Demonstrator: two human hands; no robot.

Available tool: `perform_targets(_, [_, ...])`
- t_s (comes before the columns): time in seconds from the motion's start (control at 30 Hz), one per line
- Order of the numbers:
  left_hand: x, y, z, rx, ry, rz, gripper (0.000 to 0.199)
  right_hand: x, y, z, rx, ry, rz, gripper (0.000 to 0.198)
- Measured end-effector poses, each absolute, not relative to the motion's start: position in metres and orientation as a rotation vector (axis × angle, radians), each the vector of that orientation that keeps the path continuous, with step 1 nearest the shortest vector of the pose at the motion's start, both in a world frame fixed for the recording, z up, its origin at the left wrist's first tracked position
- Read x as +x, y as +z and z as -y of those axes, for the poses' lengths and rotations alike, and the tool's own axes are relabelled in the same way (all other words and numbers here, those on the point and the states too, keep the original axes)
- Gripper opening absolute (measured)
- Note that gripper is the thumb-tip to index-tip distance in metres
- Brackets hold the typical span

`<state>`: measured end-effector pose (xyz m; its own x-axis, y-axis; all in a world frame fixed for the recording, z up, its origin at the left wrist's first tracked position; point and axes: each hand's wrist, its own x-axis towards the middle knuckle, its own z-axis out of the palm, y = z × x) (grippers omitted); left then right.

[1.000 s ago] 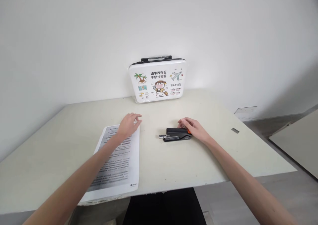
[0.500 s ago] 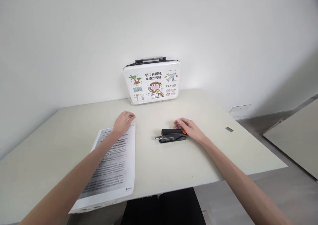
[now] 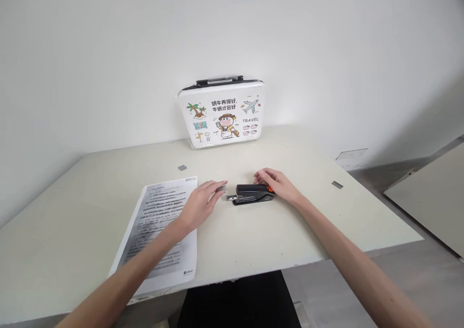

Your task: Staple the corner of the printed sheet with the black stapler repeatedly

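A black stapler lies on the table with its silver staple tray sticking out at the left end. My right hand is closed on its rear end, beside the orange part. Between the thumb and fingers of my left hand is a small grey strip of staples, just left of and slightly above the tray tip. The strip and the tray look close together, but I cannot tell if they touch. Under my left wrist and forearm lies a printed sheet of paper.
A white case with cartoon prints stands against the wall at the back of the table. Small grey staple strips lie above the paper, and another strip lies near the right edge. Part of another panel shows at far right.
My left hand has moved right and toward me, from the paper's top to the stapler's front, with a staple strip now visible in it. The strips above the paper are uncovered. My right hand stays put.
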<state>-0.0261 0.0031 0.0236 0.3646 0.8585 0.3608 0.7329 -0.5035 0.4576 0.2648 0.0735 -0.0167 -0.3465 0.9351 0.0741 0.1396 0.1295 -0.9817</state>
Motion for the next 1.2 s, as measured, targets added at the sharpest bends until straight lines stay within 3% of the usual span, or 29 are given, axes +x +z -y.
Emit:
perform_targets(0.17, [-0.020, 0.010, -0.004, 2.604, 0.785, -1.330, 0.034, 0.265, -0.018, -0.074, -1.061, 1.307, 1.624, 0.057])
perform_targets(0.73, [-0.007, 0.013, -0.003, 2.403, 0.532, -1.631, 0.024, 0.265, -0.017, -0.077, -1.050, 1.287, 1.669, 0.054])
perform_targets(1.2, [-0.004, 0.030, -0.003, 2.391, 0.445, -1.557, 0.021, 0.265, -0.015, -0.076, -1.077, 1.266, 1.688, 0.055])
